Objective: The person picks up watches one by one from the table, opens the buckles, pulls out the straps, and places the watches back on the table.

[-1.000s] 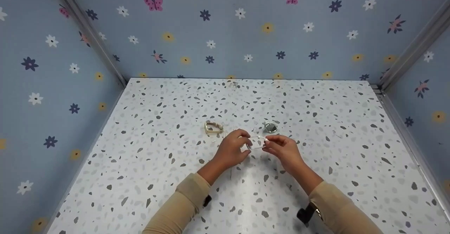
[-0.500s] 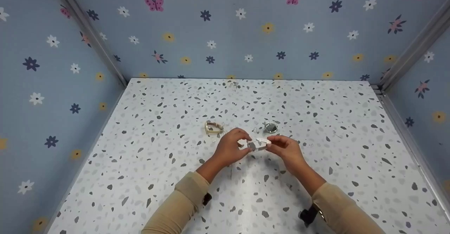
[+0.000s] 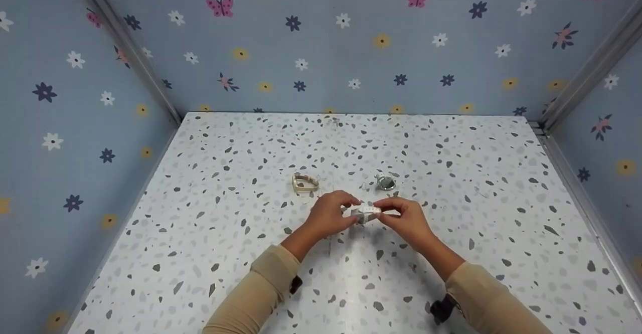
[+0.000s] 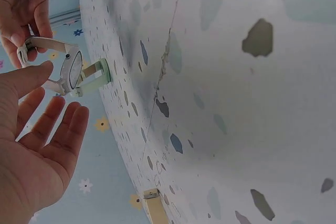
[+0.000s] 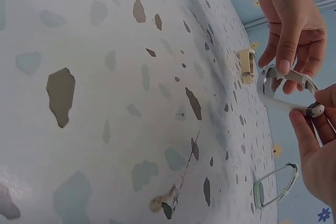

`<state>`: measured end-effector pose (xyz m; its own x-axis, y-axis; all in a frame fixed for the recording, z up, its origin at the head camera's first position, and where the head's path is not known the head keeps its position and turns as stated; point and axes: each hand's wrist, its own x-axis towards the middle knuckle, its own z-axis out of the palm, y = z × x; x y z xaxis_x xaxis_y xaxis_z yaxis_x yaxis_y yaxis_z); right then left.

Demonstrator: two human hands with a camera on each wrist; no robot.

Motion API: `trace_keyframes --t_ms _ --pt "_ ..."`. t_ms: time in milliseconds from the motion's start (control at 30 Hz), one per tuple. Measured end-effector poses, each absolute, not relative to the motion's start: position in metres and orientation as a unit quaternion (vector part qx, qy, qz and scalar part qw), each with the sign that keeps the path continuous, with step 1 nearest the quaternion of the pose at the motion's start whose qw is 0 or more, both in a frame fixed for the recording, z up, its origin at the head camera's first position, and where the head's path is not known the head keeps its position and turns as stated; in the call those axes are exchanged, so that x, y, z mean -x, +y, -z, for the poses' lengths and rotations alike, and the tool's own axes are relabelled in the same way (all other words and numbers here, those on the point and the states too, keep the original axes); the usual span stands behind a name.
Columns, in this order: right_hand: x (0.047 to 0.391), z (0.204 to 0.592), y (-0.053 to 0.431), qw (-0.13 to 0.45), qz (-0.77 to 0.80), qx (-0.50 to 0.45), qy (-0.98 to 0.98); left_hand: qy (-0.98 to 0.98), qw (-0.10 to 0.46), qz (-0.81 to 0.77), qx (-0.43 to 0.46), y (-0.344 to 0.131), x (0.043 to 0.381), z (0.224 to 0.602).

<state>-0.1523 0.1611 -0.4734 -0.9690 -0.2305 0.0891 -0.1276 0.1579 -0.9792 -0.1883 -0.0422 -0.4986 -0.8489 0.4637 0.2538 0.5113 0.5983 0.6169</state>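
Note:
A white wristwatch (image 3: pixel 365 213) is held just above the table between the two hands, its strap forming a loop. My left hand (image 3: pixel 330 215) grips it at the case end, with the thumb over the strap in the right wrist view. My right hand (image 3: pixel 409 221) pinches the opposite end, where the buckle (image 5: pixel 315 110) shows between thumb and fingers. The round dial (image 4: pixel 75 70) is turned partly towards the left wrist camera. Whether the strap is fastened I cannot tell.
Beyond the left hand lies a beige watch (image 3: pixel 304 183) with its strap looped. A pale green watch (image 3: pixel 386 182) lies beyond the right hand. Both are on the speckled white table (image 3: pixel 241 143), which has flowered panels (image 3: pixel 326 43) behind and at the sides.
Both hands have come slightly nearer the body and closer together. The white watch has turned in their grip, bringing its strap side into the head view. The other watches stay put.

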Motion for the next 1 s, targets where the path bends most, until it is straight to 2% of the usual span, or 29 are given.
trace_keyframes --t_ms 633,1000 --pt "0.1501 0.4664 0.1614 0.031 0.618 0.194 0.761 -0.831 0.000 0.495 0.255 -0.0417 0.1834 0.5029" --pt "0.1478 0.4654 0.1595 -0.021 0.627 0.258 0.735 -0.811 0.009 0.533 0.243 -0.0410 0.1822 0.5058"
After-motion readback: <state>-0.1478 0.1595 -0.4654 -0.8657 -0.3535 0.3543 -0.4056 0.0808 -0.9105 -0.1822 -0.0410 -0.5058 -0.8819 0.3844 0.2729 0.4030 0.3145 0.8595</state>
